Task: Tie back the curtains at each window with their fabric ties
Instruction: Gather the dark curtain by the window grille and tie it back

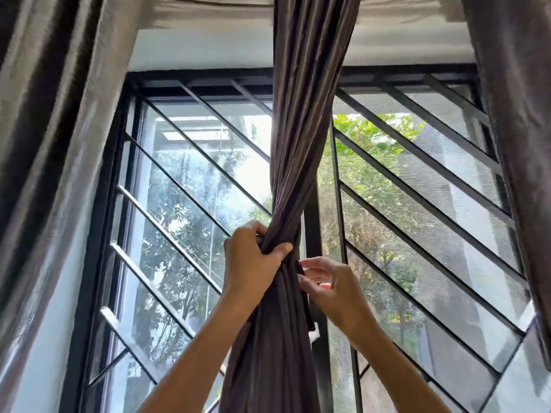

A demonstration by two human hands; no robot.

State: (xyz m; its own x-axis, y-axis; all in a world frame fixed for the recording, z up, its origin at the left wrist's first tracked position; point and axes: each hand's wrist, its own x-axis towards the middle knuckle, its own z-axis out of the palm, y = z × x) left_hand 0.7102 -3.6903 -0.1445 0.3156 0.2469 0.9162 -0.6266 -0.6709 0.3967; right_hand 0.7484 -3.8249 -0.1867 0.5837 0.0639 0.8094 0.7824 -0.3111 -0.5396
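Curtain [301, 144], dark grey and gathered into a twisted column, hung down the middle of the barred window [417, 180]. The left hand [253, 257] gripped the bunch at its narrowest part, thumb across the front and fingers curled behind. The right hand [325, 284] sat just beside the column's right edge, slightly lower, fingers loosely spread, their tips touching a narrow dark fabric strip [307, 302] hanging there.

A dark brown-grey, slightly shiny curtain [301, 144] hangs down the middle of the window, gathered and twisted into a narrow pleated bundle at mid-height and flaring wider below, with a thin dark strip of fabric [307, 296] hanging along its right edge, possibly its tie.
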